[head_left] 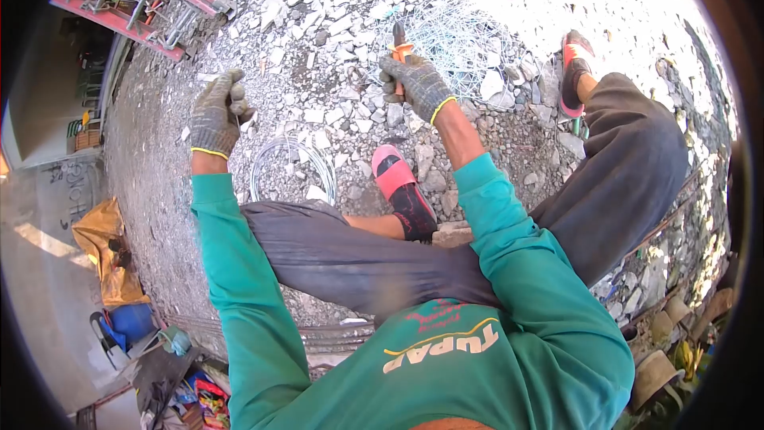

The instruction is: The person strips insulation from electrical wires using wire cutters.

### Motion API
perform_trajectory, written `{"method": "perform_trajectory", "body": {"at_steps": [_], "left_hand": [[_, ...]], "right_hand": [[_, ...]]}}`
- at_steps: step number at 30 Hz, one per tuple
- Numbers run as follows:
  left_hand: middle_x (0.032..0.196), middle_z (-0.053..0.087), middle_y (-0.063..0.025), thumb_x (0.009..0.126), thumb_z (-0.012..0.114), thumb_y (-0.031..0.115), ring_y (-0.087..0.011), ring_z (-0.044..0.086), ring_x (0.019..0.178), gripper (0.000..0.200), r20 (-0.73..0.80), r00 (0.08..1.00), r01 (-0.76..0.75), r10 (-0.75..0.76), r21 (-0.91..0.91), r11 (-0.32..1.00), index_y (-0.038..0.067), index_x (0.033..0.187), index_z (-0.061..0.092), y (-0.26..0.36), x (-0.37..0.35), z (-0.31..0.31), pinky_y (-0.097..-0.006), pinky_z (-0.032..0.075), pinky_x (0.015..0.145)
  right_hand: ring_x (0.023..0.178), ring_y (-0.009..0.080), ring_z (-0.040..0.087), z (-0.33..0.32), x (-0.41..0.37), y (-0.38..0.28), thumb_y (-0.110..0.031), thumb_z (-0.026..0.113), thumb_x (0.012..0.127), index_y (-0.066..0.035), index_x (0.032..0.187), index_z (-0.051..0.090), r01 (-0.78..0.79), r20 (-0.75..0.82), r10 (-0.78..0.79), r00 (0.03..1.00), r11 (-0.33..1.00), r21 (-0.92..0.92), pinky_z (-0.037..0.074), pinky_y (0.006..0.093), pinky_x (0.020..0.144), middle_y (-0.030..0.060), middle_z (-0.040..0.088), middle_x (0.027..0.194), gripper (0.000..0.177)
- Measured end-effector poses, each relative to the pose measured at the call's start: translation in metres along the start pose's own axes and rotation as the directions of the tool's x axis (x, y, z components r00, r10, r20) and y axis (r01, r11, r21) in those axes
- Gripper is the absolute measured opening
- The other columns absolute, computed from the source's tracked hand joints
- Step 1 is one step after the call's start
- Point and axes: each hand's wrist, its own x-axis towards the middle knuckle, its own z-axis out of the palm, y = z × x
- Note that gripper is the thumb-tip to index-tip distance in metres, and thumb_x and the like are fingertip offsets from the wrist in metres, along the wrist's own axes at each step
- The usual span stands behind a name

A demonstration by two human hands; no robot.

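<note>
right hand (418,86), gloved: fist closed round pliers (399,46), beside mesh (458,38). left hand (215,114), gloved: fingers pinched shut on wire (238,122).

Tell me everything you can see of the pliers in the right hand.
The pliers have orange handles and a dark metal head pointing away from the person. The gloved right hand wraps the handles, hiding most of them. The head lies over pale wire mesh on stony ground; whether it bites wire is unclear.
</note>
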Motion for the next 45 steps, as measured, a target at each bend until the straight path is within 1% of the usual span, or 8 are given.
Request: {"method": "perform_trajectory", "body": {"at_steps": [4,10,20,26,28,31,40,45], "left_hand": [[0.066,0.055,0.0025,0.098,0.061,0.028,-0.0054,0.046,0.048,0.027,0.344,0.91,0.025,-0.231,0.51,0.86,0.004,0.107,0.066,-0.017,-0.049,0.086,-0.0223,0.047,0.045],[0.06,0.048,0.0043,0.096,0.062,0.029,-0.0052,0.044,0.046,0.03,0.376,0.888,0.04,-0.263,0.507,0.861,0.003,0.108,0.067,-0.01,-0.064,0.097,-0.0225,0.041,0.041],[0.061,0.053,0.0022,0.094,0.065,0.029,-0.005,0.045,0.048,0.026,0.369,0.882,-0.066,-0.295,0.715,0.696,0.005,0.103,0.072,0.009,-0.069,0.088,-0.0232,0.039,0.044],[0.094,0.073,-0.0088,0.092,0.068,0.011,-0.0115,0.065,0.082,0.02,0.327,0.862,-0.497,0.387,0.692,0.523,0.001,0.11,0.07,-0.008,-0.066,0.07,-0.026,0.052,0.077],[0.097,0.073,-0.0097,0.093,0.067,0.01,-0.0126,0.066,0.088,0.02,0.325,0.855,-0.498,0.404,0.733,0.464,0.0,0.111,0.07,-0.007,-0.07,0.067,-0.0275,0.052,0.082],[0.095,0.072,-0.0088,0.09,0.071,0.01,-0.0099,0.064,0.083,0.02,0.207,0.871,-0.456,0.446,0.679,0.576,0.001,0.108,0.071,-0.007,-0.069,0.057,-0.0262,0.052,0.075],[0.093,0.067,-0.0004,0.093,0.067,0.016,-0.0037,0.053,0.067,0.021,0.111,0.862,-0.468,0.494,0.548,0.693,0.005,0.111,0.071,0.0,-0.068,0.049,-0.0207,0.043,0.055],[0.105,0.07,-0.0091,0.093,0.066,0.006,-0.0124,0.064,0.095,0.023,0.085,0.914,-0.382,0.396,0.506,0.773,-0.001,0.115,0.067,0.003,-0.073,0.05,-0.0267,0.052,0.085]], "right_hand": [[0.068,0.0143,0.067,0.051,-0.022,-0.009,-0.02,0.068,0.094,-0.006,0.103,0.064,-0.02,0.172,0.004,0.985,0.996,0.089,0.057,0.0307,0.056,0.0054,0.069,0.086,0.018],[0.069,0.02,0.07,0.041,-0.028,-0.024,-0.015,0.062,0.096,-0.005,0.105,0.064,-0.04,0.285,-0.12,0.951,0.865,0.5,0.062,0.0355,0.061,0.0082,0.07,0.085,0.014],[0.076,0.0221,0.071,0.028,-0.019,-0.031,-0.007,0.063,0.093,-0.003,0.108,0.063,0.014,0.261,-0.158,0.952,0.877,0.48,0.064,0.0411,0.07,0.0094,0.069,0.09,0.015],[0.081,0.0202,0.069,0.041,-0.026,-0.027,-0.011,0.063,0.093,-0.009,0.108,0.061,-0.099,0.341,-0.11,0.933,0.836,0.54,0.062,0.0415,0.073,0.0068,0.067,0.091,0.015],[0.078,0.0167,0.067,0.048,-0.034,-0.037,-0.014,0.064,0.093,-0.008,0.108,0.06,-0.101,0.283,-0.046,0.958,0.869,0.484,0.06,0.0363,0.069,0.0052,0.066,0.089,0.016],[0.069,0.0089,0.058,0.047,-0.021,-0.032,-0.022,0.071,0.09,-0.005,0.108,0.059,0.245,0.018,-0.282,0.959,0.798,-0.551,0.052,0.0254,0.06,0.0008,0.06,0.083,0.028],[0.076,0.0384,0.065,0.095,-0.068,-0.023,-0.023,0.063,0.091,-0.004,0.106,0.065,0.486,0.31,-0.38,0.872,0.591,-0.644,0.049,0.0444,0.066,0.0203,0.067,0.083,0.024],[0.09,0.0418,0.065,0.106,-0.077,-0.019,-0.019,0.064,0.09,0.0,0.123,0.06,0.604,0.369,-0.491,0.789,0.515,-0.608,0.052,0.0471,0.077,0.0246,0.067,0.097,0.039]]}}
